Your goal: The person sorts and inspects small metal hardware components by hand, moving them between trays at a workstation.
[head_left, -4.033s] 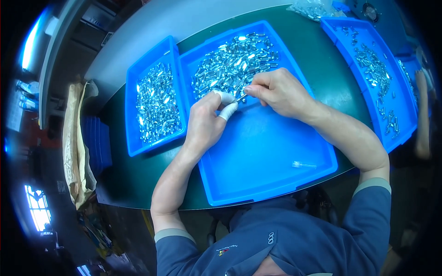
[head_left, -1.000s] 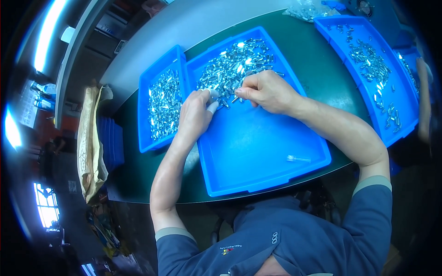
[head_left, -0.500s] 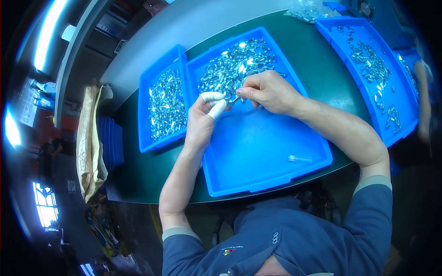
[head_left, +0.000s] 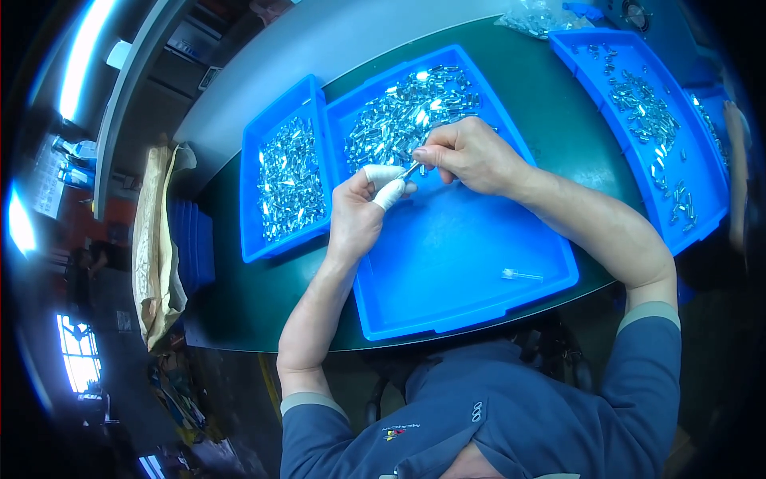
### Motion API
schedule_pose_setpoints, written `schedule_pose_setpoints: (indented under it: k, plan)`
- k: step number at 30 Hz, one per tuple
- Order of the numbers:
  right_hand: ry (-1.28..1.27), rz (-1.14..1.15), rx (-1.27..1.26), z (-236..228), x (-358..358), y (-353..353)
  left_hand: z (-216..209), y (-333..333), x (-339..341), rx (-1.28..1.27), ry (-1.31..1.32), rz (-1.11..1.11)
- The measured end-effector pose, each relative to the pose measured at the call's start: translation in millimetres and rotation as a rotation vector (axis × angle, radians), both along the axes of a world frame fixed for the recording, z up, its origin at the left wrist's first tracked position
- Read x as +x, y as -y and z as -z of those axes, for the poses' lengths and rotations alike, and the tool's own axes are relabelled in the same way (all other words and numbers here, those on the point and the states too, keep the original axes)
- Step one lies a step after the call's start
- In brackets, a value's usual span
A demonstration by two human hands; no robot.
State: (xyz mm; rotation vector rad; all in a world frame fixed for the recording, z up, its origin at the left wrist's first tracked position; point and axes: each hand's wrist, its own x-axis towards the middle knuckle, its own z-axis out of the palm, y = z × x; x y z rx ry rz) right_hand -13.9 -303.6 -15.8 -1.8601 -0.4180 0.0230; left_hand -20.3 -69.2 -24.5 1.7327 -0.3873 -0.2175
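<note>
Between my two hands is a small shiny metal cylinder (head_left: 410, 170). My left hand (head_left: 364, 203), with white coverings on its thumb and index finger, pinches one end. My right hand (head_left: 472, 158) grips the other end between thumb and bent fingers; its fingertips partly hide what they hold. Both hands are over the middle blue tray (head_left: 463, 255). A heap of small metal cylinders (head_left: 411, 112) fills that tray's far half. Near its front right corner lies a small clear tube (head_left: 522, 275).
Left of it, a narrower blue tray (head_left: 249, 199) holds many similar pieces. Another blue tray (head_left: 630, 172) with scattered pieces stands at the right, a co-worker's arm (head_left: 736, 172) beyond it. A clear bag of parts (head_left: 538, 20) lies at the back. Brown paper (head_left: 153, 247) stands at the left.
My left hand has shifted slightly to the right, closer to my right hand. The metal cylinder between the hands is now tilted up toward the right fingertips.
</note>
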Motion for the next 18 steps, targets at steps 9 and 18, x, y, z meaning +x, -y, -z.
schedule_pose_setpoints:
  k: [9,18]
  plan:
    - [-0.068,-0.040,0.141,4,2,-1,-19,-40,3,0.269,0.463,-0.198]
    - [-0.022,-0.027,0.065,1,0,1,-34,-48,15,0.963,0.999,-0.049]
